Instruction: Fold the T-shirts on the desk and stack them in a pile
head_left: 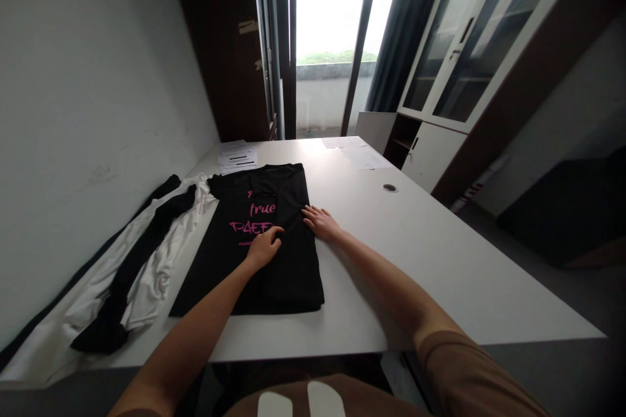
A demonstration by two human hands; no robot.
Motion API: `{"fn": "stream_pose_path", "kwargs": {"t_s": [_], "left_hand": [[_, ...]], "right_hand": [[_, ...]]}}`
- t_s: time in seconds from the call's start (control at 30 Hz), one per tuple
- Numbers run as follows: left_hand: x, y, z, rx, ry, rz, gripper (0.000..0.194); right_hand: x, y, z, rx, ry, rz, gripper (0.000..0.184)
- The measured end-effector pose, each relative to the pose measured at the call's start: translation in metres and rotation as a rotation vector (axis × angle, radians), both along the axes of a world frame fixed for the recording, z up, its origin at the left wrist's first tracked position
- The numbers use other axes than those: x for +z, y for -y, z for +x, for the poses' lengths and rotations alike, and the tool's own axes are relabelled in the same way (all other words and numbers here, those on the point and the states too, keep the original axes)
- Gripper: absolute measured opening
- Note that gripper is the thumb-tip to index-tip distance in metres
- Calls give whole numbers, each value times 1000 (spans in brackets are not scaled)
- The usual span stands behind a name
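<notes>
A black T-shirt (293,267) with pink lettering lies on the white table, its right side folded inward over part of the print. My left hand (264,247) rests on the shirt beside the inner edge of that fold, below the large pink letters. Its thumb and forefinger are apart, with the other fingers partly hidden. At the shirt's right folded edge, my right hand (321,222) lies flat with fingers stretched out, the tips touching the black cloth.
Black and white garments (154,260) lie in a long pile at the table's left, by the wall. Papers (238,156) sit behind the shirt, and more sheets (364,156) lie at the far right edge. A round cable hole (390,188) is set in the white table (440,273).
</notes>
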State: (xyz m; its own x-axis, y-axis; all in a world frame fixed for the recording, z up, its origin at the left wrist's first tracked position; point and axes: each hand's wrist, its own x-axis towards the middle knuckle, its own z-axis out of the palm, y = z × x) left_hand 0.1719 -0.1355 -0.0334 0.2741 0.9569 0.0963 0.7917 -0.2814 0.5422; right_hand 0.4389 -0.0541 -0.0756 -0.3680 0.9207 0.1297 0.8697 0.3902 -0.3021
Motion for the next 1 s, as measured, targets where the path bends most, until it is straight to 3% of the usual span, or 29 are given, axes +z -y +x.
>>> {"fn": "stream_pose_path", "kwargs": {"t_s": [0.3,0.63,1.0], "left_hand": [[-4,4,3,-31,-53,57,31],[3,6,3,-52,-51,55,29],[-1,3,2,-49,-49,47,31]], "right_hand": [[13,-36,-13,-277,-154,109,40],[18,-64,-39,-353,-68,70,28],[8,-83,-27,-345,-80,60,28]]}}
